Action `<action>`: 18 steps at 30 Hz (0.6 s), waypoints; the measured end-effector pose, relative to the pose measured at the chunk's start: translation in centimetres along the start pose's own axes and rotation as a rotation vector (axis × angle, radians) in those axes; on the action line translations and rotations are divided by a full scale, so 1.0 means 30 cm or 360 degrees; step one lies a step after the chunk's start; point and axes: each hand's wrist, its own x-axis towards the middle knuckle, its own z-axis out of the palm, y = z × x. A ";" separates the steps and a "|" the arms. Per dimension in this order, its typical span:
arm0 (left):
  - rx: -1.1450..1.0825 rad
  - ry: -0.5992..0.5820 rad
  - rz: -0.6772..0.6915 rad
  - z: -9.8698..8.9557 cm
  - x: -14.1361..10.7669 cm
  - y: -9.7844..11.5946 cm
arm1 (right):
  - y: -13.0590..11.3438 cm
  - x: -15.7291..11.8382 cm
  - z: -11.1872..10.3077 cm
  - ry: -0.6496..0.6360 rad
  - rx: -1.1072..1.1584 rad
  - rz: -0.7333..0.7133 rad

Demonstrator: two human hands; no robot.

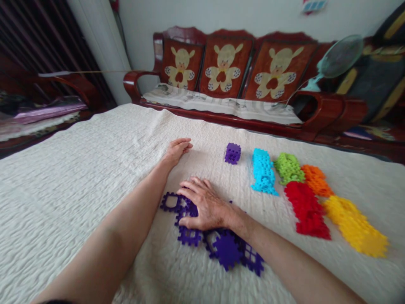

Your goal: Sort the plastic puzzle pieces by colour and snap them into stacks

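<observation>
My right hand [205, 204] lies palm down over a loose spread of purple interlocking plastic pieces [226, 250], its thumb apart from the fingers. It covers part of them, and whether it grips any piece is hidden. Among the uncovered ones are a square frame piece [171, 202] by the fingertips and a window-like piece [252, 258] under the forearm. Farther forward, my left hand [177, 150] rests on the quilted cover with its fingers loosely extended, and no object shows in it. A small purple block [233, 153] made of joined pieces stands to the right of it.
To the right sit groups of light blue pieces [263, 171], green pieces [289, 168], orange pieces [316, 180], red pieces [306, 210] and yellow pieces [356, 226]. Beyond the white quilted cover [104, 139] are a wooden sofa [139, 84] and a fan [341, 57].
</observation>
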 end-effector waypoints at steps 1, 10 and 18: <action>-0.0022 0.0007 -0.0015 -0.002 0.001 0.001 | 0.004 0.000 -0.002 0.0026 0.0014 -0.0026; -0.0074 -0.0015 -0.0029 -0.007 0.002 0.000 | 0.060 -0.049 -0.156 -0.0215 -0.0009 0.0097; -0.0077 -0.0031 -0.0036 -0.007 0.005 -0.001 | -0.042 -0.016 -0.097 -0.0025 0.0093 -0.0297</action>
